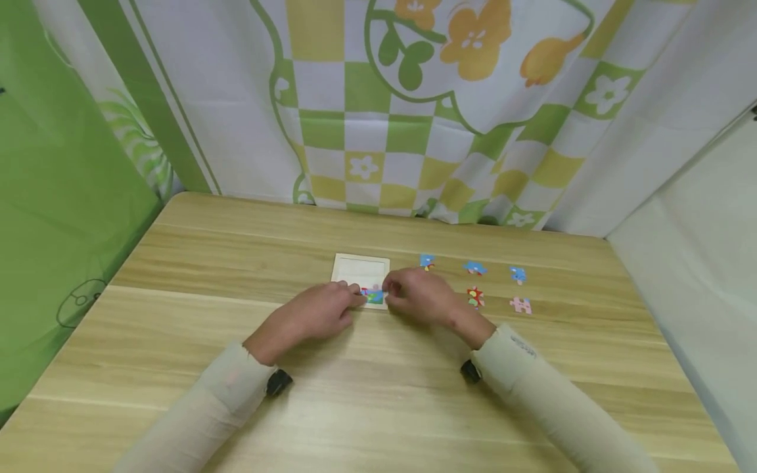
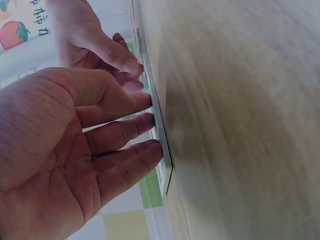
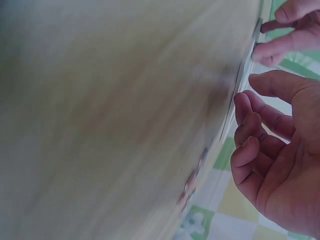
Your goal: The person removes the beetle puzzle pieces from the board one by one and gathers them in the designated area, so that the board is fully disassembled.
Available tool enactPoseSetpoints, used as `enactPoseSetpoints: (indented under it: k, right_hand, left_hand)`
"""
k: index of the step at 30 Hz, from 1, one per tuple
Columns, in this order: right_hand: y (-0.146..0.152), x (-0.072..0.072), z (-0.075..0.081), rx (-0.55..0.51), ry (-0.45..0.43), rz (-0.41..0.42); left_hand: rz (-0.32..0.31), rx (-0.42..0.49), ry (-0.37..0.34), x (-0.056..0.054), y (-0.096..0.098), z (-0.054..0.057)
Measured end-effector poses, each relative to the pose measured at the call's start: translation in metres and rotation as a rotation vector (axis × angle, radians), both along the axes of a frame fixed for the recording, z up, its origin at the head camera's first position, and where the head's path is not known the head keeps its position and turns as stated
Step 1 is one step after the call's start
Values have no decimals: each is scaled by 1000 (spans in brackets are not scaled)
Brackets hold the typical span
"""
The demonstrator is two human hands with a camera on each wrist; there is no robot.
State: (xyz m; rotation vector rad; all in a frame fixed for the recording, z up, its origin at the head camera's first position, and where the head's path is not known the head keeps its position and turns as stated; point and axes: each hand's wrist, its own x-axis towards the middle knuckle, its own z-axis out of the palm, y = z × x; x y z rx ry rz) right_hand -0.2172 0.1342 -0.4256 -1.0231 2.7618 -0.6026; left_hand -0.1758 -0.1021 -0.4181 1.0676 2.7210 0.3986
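Observation:
A small square wooden puzzle tray (image 1: 355, 268) lies on the table, with colourful jigsaw pieces (image 1: 374, 297) along its near side. My left hand (image 1: 322, 310) reaches in from the left, its fingertips on those pieces and the tray's near edge. In the left wrist view, the left fingers (image 2: 127, 162) are extended against the thin tray edge. At the tray's right side is my right hand (image 1: 422, 295), its fingers loosely bent. The right wrist view shows the right thumb (image 3: 277, 82) and index fingertip apart, with nothing visible between them, close to the tray.
Several loose jigsaw pieces lie right of the tray: blue ones (image 1: 475, 267) in a far row, a red one (image 1: 475, 297) and a pink one (image 1: 522, 305) nearer. A patterned curtain (image 1: 408, 151) hangs behind the wooden table (image 1: 378, 407).

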Motion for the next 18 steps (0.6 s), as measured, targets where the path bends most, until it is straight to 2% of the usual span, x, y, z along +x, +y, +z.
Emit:
enactPoseSetpoints:
  k: [18]
  right_hand:
    - [-10, 5, -1, 52, 6, -19]
  left_hand:
    - [4, -35, -2, -2, 2, 2]
